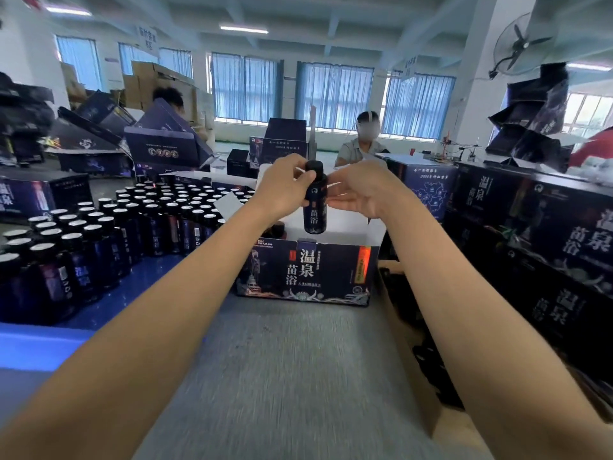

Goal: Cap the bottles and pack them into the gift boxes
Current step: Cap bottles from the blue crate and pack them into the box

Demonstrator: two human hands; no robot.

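Head view: left hand (285, 185) pinches cap (314, 166) on top of bottle (315, 214), fingers curled. Right hand (360, 194) grips the bottle's body. Bottle upright in the air, above open gift box (306, 272). Rows of bottles (99, 234) to the left, stacked boxes (547, 234) to the right.

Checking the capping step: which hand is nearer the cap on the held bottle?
Left. The left hand pinches the cap from its left side; the right hand holds the bottle lower, just under the cap, on the right.
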